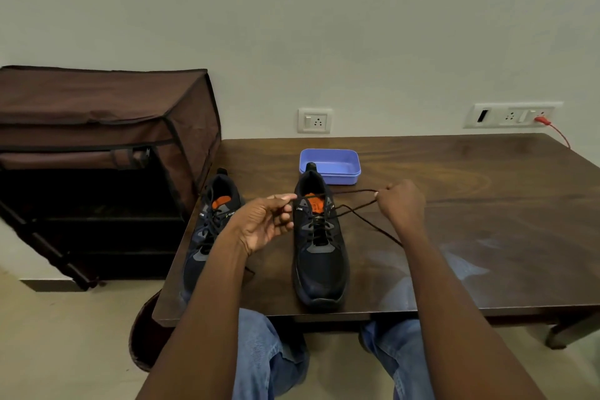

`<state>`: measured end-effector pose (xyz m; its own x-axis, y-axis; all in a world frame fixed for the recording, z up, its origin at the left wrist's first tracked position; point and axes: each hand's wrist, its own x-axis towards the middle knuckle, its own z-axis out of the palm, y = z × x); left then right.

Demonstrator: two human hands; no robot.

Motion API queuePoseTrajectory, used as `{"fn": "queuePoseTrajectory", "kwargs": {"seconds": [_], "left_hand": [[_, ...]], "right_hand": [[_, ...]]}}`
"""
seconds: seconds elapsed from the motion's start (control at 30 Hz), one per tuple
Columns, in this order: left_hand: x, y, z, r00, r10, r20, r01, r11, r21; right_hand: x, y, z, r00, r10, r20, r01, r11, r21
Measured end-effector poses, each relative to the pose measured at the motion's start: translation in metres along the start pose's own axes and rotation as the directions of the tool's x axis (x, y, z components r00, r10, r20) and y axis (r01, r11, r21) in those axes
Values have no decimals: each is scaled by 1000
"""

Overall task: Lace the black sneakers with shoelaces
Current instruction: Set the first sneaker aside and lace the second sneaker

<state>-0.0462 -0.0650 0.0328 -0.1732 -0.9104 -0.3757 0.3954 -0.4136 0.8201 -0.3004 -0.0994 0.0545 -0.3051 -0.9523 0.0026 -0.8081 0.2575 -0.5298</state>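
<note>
Jeans (259, 357) under table (487, 237), tray (334, 169) beyond.

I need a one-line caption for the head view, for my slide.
Both hands, left and right, pull the lace ends apart over the right sneaker on the table.

Both hands (328, 214) apparently pinch the right sneaker's (319, 247) shoelace (354, 208).
</note>
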Motion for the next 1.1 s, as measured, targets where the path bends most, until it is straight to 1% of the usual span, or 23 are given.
{"fn": "queuePoseTrajectory", "kwargs": {"seconds": [0.03, 0.07, 0.1, 0.13, 0.17, 0.2, 0.23, 0.27, 0.3, 0.33, 0.4, 0.5, 0.6, 0.67, 0.7, 0.73, 0.77, 0.8, 0.87, 0.9, 0.93, 1.0, 1.1], "left_hand": [[2, -1, -1, 998, 2, -65, 0, 999, 32], [4, -2, 0, 993, 7, -120, 1, 998, 70], [5, -4, 1, 987, 15, -161, 4, 994, 114], [5, -5, 3, 983, 20, -183, 10, 987, 163], [4, -6, 6, 984, 20, -179, 19, 977, 215], [3, -8, 11, 988, 19, -155, 23, 965, 262], [4, -10, 14, 992, 22, -123, 16, 955, 297], [3, -11, 18, 995, 25, -93, 5, 949, 314], [3, -12, 20, 997, 27, -71, -3, 948, 319], [3, -12, 21, 998, 25, -60, -5, 948, 319], [3, -11, 20, 996, 20, -83, 8, 946, 323], [3, -9, 13, 988, 9, -151, 33, 961, 273], [4, -7, 9, 985, -1, -171, 40, 974, 222], [5, -7, 10, 986, 1, -168, 32, 981, 194], [5, -8, 11, 985, 8, -173, 23, 984, 178], [4, -9, 13, 983, 17, -182, 15, 985, 172], [4, -9, 15, 980, 30, -196, 7, 983, 185], [4, -10, 17, 977, 43, -210, 1, 978, 207], [5, -12, 20, 972, 75, -223, -15, 966, 259], [6, -12, 21, 972, 87, -219, -23, 961, 277], [6, -13, 22, 972, 93, -214, -29, 957, 287], [7, -14, 23, 974, 97, -204, -33, 955, 296], [8, -15, 24, 974, 105, -202, -40, 953, 300]], "right_hand": [[0, 3, -2, 1000, 15, 17, -13, 997, -72], [-1, 3, -2, 1000, 10, 22, -8, 994, -105], [-1, 2, 1, 1000, -25, 2, 25, 996, -84], [-3, -2, 4, 996, -90, -18, 90, 996, 2], [-7, -8, 6, 985, -172, 3, 170, 976, 139], [-13, -16, 9, 960, -263, 100, 228, 934, 274], [-20, -23, 13, 908, -344, 238, 239, 894, 380], [-27, -30, 18, 840, -410, 356, 250, 874, 416], [-30, -34, 24, 781, -454, 430, 283, 870, 405], [-33, -37, 28, 751, -471, 462, 319, 872, 371], [-33, -39, 29, 774, -445, 450, 318, 888, 333], [-27, -34, 23, 868, -348, 354, 254, 924, 286], [-19, -26, 26, 945, -216, 246, 192, 974, 117], [-18, -22, 30, 965, -148, 218, 155, 988, -16], [-20, -23, 31, 967, -153, 202, 170, 983, -71], [-21, -24, 32, 964, -201, 173, 222, 969, -109], [-23, -27, 34, 950, -272, 151, 288, 952, -101], [-24, -31, 35, 928, -347, 138, 355, 934, -32], [-31, -39, 38, 893, -406, 195, 367, 907, 205], [-33, -41, 39, 876, -425, 229, 361, 891, 274], [-35, -43, 41, 856, -457, 243, 379, 873, 306], [-36, -44, 45, 839, -487, 243, 413, 860, 299], [-35, -44, 49, 853, -465, 236, 374, 861, 346]]}}
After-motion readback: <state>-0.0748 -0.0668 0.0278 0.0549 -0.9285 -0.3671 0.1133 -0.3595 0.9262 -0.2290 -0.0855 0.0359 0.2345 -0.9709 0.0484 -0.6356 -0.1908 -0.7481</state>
